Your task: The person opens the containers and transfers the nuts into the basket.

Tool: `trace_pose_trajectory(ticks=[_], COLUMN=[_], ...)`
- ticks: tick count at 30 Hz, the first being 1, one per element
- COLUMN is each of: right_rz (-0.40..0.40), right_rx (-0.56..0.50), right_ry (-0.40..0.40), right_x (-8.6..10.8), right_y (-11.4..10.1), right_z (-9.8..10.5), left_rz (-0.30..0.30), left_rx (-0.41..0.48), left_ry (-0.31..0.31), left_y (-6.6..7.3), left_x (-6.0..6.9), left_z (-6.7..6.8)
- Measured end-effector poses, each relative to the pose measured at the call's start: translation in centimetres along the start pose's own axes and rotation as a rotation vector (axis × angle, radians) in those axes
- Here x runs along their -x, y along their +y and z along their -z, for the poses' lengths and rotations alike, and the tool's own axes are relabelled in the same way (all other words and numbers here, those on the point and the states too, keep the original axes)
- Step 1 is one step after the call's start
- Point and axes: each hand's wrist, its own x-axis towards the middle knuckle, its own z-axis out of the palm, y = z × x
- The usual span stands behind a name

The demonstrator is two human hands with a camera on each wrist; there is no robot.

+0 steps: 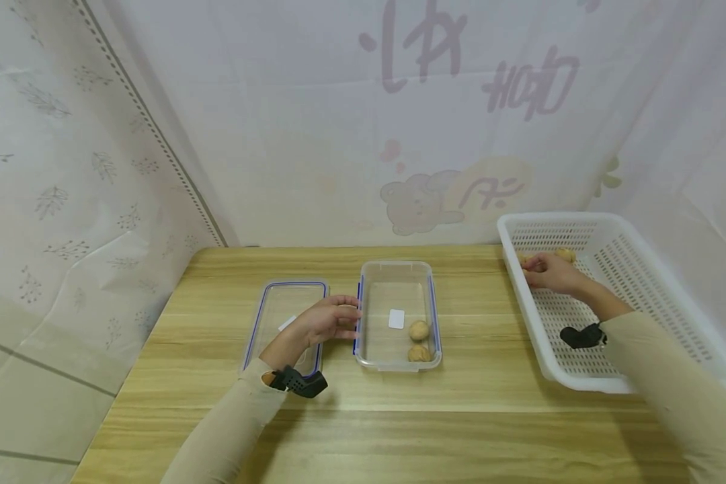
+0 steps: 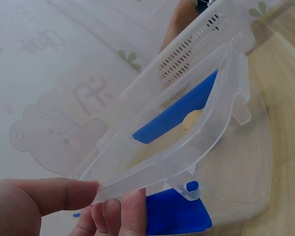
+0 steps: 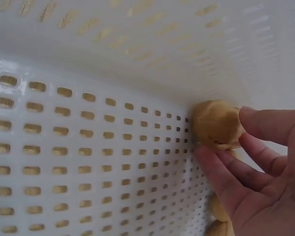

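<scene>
A clear plastic box with blue latches stands mid-table, two walnuts at its near right corner. My left hand is at the box's left side; in the left wrist view the thumb and fingers grip its rim beside a blue latch. Inside the white basket, at its left wall, is my right hand. In the right wrist view its thumb and fingertips pinch a walnut close to the perforated plastic. More walnuts lie beyond the fingers, partly hidden.
Left of the box lies a clear lid with a blue seal, partly under my left hand and wrist. Another walnut sits near the basket's far wall. A printed cloth hangs behind the wooden table.
</scene>
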Motion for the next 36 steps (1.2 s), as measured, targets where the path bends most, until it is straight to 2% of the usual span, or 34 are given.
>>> trace_pose_trajectory(ticks=[8, 17, 25, 36], right_rz=[0.037, 0.112, 0.113, 0.179], right_rx=[0.245, 0.385, 0.491, 0.616], right_ry=[0.067, 0.073, 0.052, 0.035], right_x=[1.2, 2.3, 3.0, 2.6], right_y=[-2.5, -5.0, -6.3, -9.0], right_z=[2.0, 3.4, 2.6, 0.3], left_rz=[0.007, 0.005, 0.005, 0.020], left_rx=[-0.002, -0.005, -0.001, 0.006], left_ry=[0.005, 0.010, 0.009, 0.016], left_y=[0.1, 0.2, 0.2, 0.1], left_x=[-0.2, -0.2, -0.1, -0.2], left_z=[0.1, 0.1, 0.2, 0.1])
